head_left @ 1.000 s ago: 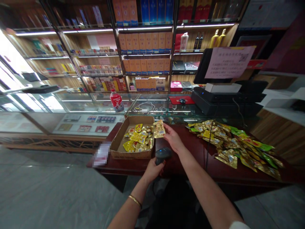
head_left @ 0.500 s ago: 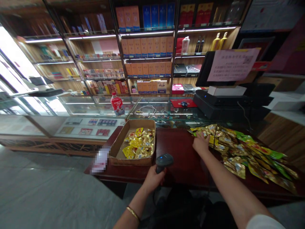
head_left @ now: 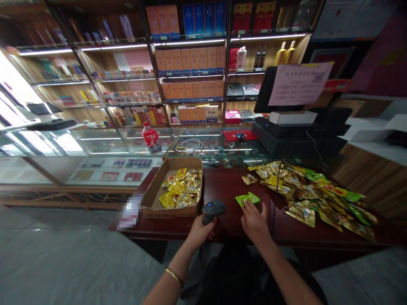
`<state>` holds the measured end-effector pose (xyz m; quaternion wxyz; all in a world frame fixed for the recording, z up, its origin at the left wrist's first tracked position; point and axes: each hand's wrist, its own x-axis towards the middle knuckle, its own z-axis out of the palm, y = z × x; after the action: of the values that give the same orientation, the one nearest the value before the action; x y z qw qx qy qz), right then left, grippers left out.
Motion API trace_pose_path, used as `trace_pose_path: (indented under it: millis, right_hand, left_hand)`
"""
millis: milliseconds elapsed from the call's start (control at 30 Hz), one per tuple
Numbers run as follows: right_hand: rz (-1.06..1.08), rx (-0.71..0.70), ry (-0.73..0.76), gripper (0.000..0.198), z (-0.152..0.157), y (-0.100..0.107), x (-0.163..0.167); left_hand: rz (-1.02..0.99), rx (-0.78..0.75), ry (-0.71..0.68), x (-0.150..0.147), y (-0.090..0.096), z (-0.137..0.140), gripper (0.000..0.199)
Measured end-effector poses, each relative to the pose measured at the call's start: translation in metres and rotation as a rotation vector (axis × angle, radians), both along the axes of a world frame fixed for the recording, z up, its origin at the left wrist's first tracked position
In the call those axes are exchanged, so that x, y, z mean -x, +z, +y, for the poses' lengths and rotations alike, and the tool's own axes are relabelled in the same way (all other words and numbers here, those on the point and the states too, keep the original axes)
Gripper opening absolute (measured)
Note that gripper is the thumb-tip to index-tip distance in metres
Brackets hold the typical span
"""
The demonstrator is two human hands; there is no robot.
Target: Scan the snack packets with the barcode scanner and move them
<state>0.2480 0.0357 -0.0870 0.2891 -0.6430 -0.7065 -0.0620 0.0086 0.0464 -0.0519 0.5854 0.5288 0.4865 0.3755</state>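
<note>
The right hand has drawn back toward the body. Nearest, the left hand clenches a dark grey pistol-shaped scanner, head pointing right; just beyond, palm down, the right hand touches a glossy green packet lying long axis sideways on the dark red table, though whether it grips I cannot tell

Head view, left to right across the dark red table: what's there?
Pixelated item, cardboard box, dark scanner in left hand, green packet touched by right hand, large heap of packets.
</note>
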Motion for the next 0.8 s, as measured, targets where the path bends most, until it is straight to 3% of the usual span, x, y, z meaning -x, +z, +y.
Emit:
trace_pose_path:
  millis: [133, 233, 367, 467, 600, 800]
  right_hand:
    - [0.154, 0.013, -0.004, 0.027, -0.008, 0.001, 0.004]
    - [0.266, -0.050, -0.181, 0.023, 0.006, 0.003, -0.011]
    - [0.293, -0.020, -0.356, 0.058, 0.023, -0.002, -0.022]
    - [0.368, 0.000, -0.249, 0.060, 0.027, -0.007, -0.014]
    - [0.609, -0.108, -0.072, 0.064, 0.028, -0.010, 0.004]
    - [0.709, -0.118, -0.034, 0.067, 0.019, -0.007, 0.014]
  left_hand:
    - [0.020, 0.003, 0.003, 0.000, -0.001, 0.001, 0.024]
    - [0.035, -0.001, 0.004, 0.001, -0.001, 0.002, 0.025]
    - [0.026, -0.009, 0.009, 0.001, 0.001, 0.001, 0.027]
    - [0.023, -0.012, 0.002, 0.001, 0.002, 0.000, 0.030]
    - [0.024, -0.024, -0.048, 0.003, 0.000, 0.000, 0.030]
    - [0.048, -0.063, -0.115, 0.007, 0.004, -0.004, 0.035]
